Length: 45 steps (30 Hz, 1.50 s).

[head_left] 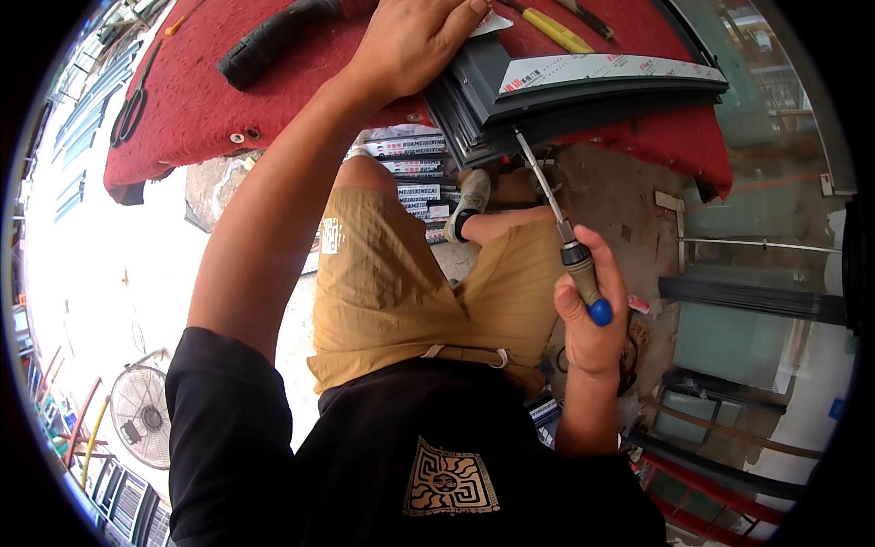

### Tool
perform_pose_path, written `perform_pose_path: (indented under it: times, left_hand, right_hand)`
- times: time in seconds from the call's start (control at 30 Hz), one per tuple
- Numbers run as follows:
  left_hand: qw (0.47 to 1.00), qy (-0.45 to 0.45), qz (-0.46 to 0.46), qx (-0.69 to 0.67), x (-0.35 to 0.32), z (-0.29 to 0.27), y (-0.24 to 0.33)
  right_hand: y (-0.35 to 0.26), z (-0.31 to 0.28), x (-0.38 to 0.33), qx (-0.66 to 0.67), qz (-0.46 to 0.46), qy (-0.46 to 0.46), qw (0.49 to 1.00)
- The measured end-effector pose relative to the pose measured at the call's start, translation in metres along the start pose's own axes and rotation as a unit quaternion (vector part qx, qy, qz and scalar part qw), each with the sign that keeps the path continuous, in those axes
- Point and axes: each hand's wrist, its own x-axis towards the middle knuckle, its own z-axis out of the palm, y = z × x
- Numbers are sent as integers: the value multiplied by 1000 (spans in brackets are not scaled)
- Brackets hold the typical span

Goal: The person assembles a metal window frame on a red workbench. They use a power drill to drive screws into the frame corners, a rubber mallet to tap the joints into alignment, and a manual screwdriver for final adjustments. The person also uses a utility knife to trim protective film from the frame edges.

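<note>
A dark grey metal frame [483, 87] with a mitred corner and printed protective film lies on the red-covered table, jutting past its near edge. My left hand [415, 41] holds the frame near its corner, thumb by a white scrap; the upper edge of the picture cuts off some fingers. In my right hand [594, 314] is a screwdriver [554, 196] with an olive-and-black handle and a blue end cap. Its shaft slants up and left, and the tip meets or nearly meets the frame's near side; contact is hard to tell.
On the red table cover [191, 118] lie black scissors [137, 105], a black-and-red power tool [273, 41] and a yellow-handled tool [558, 32]. Wrapped profiles [415, 169] are stacked below the table. A fan [144, 415] stands at the left, glass panels [738, 346] at the right.
</note>
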Motion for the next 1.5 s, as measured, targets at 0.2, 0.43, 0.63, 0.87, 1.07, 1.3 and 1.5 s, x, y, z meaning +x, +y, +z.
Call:
perform_pose_path:
  times: [0.2,0.43,0.63,0.87,1.07,1.3,1.5]
  left_hand:
    - [1000,8,30,3,1,-3,2]
    - [1000,-9,18,10,2,-5,4]
    - [1000,-10,17,7,2,-6,5]
    - [1000,0,-9,-11,-2,1,-4]
    - [1000,-7,-10,-6,-2,-1,-2]
    - [1000,2,17,18,-5,4,-24]
    - [1000,-7,-3,-2,-6,5,-25]
  right_hand:
    - [11,7,-3,258,69,-32,963]
    - [-16,-2,11,-242,-167,-12,956]
    - [-8,-2,-1,-66,-12,-8,998]
    - [-3,1,4,46,3,-20,999]
    - [-21,-5,10,-232,-172,17,957]
    - [-31,-16,-2,-221,-199,52,953]
    - [-30,-6,8,-217,-235,68,945]
